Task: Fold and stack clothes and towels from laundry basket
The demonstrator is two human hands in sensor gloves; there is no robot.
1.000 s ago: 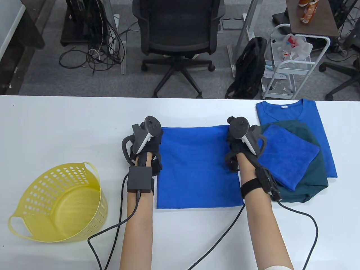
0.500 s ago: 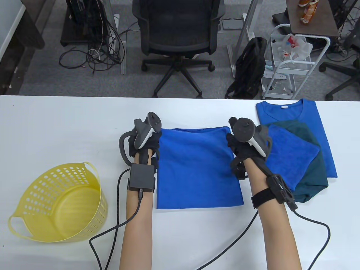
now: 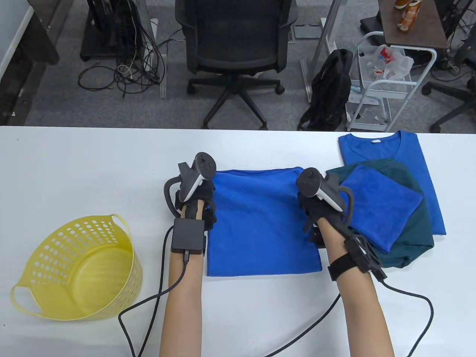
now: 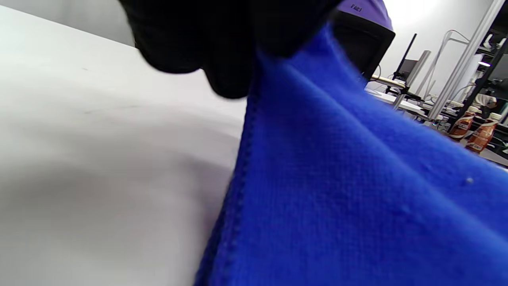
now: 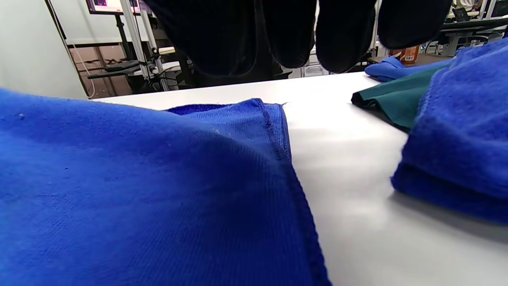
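A blue towel (image 3: 262, 221) lies spread near the middle of the worktop (image 3: 74, 167), its near edge running parallel to the worktop's front edge. The left hand (image 3: 193, 193) sits at the towel's far left corner, and the left wrist view shows its gloved fingers (image 4: 222, 47) pinching that corner, the cloth lifted off the surface there. The right hand (image 3: 321, 200) is at the towel's right edge, near the far right corner; in the right wrist view its fingers (image 5: 341, 35) hang above the cloth with daylight under them, not clamped on anything. Toward the right end of the worktop lies the stack: a folded blue towel (image 3: 383, 206) on a dark green garment (image 3: 412, 238), both on a blue T-shirt (image 3: 383, 148). A yellow laundry basket (image 3: 81, 267) stands near the front left corner, tipped toward the hands
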